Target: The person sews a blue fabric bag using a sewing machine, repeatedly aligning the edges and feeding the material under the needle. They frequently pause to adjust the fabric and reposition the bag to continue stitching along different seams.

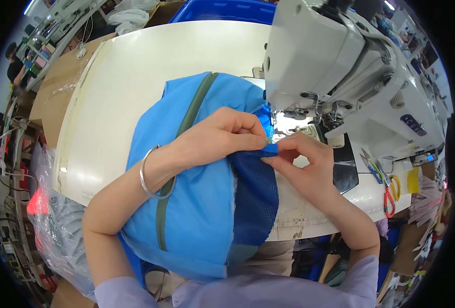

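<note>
A light blue fabric piece (201, 197) with a dark green strip (190, 114) and a dark blue mesh panel (256, 200) lies across the table edge and hangs toward my lap. My left hand (232, 132) pinches the fabric's edge close to the sewing machine's needle area. My right hand (305, 156) pinches the same dark blue edge, a finger's width from the left fingertips. Just beyond my fingers, the lit needle area of the white sewing machine (309, 56) shows, with its presser foot partly hidden by fabric. A silver bangle (144, 174) circles my left wrist.
Red-handled scissors (388, 203) and yellow-handled scissors (395, 186) lie at the right, beside a yellow roll (415, 179). The white table (150, 56) curves to the left, with cardboard (65, 87) beyond it. A blue crate (222, 11) stands behind; another person (15, 66) is far left.
</note>
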Tool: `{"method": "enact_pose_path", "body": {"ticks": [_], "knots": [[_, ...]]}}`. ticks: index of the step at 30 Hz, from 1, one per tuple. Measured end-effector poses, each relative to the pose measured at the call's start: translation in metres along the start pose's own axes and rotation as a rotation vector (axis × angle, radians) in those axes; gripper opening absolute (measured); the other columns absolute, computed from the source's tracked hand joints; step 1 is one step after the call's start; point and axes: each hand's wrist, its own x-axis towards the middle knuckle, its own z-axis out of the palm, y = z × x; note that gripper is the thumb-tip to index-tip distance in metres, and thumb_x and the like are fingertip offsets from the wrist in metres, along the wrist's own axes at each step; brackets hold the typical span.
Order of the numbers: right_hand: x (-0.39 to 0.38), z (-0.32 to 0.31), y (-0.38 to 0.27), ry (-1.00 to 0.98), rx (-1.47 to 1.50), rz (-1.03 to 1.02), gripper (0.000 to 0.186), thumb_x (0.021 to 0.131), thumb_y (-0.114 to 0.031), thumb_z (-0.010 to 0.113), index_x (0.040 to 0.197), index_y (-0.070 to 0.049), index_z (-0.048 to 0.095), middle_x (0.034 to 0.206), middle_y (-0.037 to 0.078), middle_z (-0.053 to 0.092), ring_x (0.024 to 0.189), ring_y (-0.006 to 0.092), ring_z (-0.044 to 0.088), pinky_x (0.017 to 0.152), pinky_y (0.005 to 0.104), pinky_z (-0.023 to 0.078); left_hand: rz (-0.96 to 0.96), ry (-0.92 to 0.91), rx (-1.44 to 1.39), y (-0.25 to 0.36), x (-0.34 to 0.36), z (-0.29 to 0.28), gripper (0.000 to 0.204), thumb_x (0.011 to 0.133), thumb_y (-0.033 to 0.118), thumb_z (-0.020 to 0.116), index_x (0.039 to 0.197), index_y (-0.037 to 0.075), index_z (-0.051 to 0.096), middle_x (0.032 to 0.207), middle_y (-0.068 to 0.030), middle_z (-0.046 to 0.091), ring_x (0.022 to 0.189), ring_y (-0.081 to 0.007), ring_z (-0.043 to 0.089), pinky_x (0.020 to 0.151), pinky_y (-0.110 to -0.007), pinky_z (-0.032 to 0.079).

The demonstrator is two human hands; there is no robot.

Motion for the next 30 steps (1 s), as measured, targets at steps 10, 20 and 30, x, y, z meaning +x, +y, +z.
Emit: {"method": "enact_pose_path", "body": {"ticks": [10,20,30], "knots": [[-0.006,0.005,0.001,0.059,-0.009,-0.046,0.018,0.082,-0.006,0.085,0.095,-0.002,0.073,0.083,0.004,0.074,0.068,0.0073,0.068,0.063,0.0219,0.052,0.293,0.038,0.463,-0.010,-0.004,0.004,0.014,0.097,0.013,0.070,0.101,0.001,0.075,0.089,-0.0053,0.070,0.081,-0.0127,0.061,0.073,-0.026,0.046],[-0.004,0.004,0.005,0.035,0.236,0.284,0.015,0.087,-0.009,0.083,0.094,-0.001,0.073,0.085,0.004,0.075,0.073,0.0058,0.068,0.068,0.0216,0.053,0.217,0.115,0.433,-0.001,-0.005,0.005,0.018,0.089,0.008,0.077,0.104,-0.002,0.075,0.089,-0.0062,0.071,0.083,-0.0129,0.062,0.074,-0.028,0.048],[-0.029,0.006,0.023,-0.171,-0.523,-0.682,0.023,0.068,-0.010,0.069,0.086,0.005,0.069,0.113,0.021,0.067,0.111,0.0352,0.063,0.094,0.0440,0.054,0.096,0.191,0.361,0.004,-0.002,0.002,0.016,0.092,0.009,0.074,0.102,-0.003,0.076,0.088,-0.0059,0.072,0.081,-0.0132,0.062,0.075,-0.027,0.049]]}}
